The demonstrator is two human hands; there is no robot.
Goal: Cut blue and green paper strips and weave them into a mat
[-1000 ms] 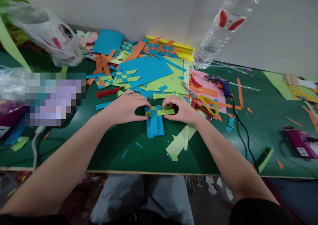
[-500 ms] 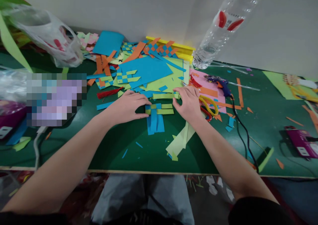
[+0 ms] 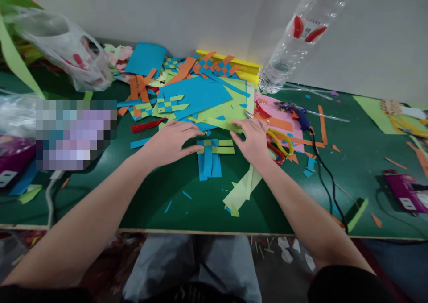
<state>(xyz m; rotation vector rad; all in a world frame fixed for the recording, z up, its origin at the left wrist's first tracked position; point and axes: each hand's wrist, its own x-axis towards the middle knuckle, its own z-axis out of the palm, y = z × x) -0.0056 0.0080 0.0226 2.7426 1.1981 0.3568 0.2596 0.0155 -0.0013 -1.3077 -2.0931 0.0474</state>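
Observation:
A small woven piece of blue and green paper strips point(image 3: 207, 149) lies flat on the green table, its loose blue ends toward me and its green ends pointing right. My left hand point(image 3: 172, 141) is at its left edge; the thumb tip touches or nearly touches the weave, with the index finger apart above it. Just beyond the weave, a loose light-green paper strip point(image 3: 220, 124) slants down to the fingertips of my right hand point(image 3: 253, 139), which appear to grip its right end. The exact grip is partly hidden.
Blue paper sheets point(image 3: 200, 95) and finished weaves lie behind. Yellow-handled scissors point(image 3: 282, 142) rest by my right hand, with a glue gun point(image 3: 301, 115) and its black cord farther right. A plastic bottle point(image 3: 287, 48) leans at the wall. Pale green strips point(image 3: 242, 191) lie nearer me.
The loose green strip in my right hand has moved slightly away from the weave and now tilts. My left index finger has lifted off the weave, widening the gap to the thumb.

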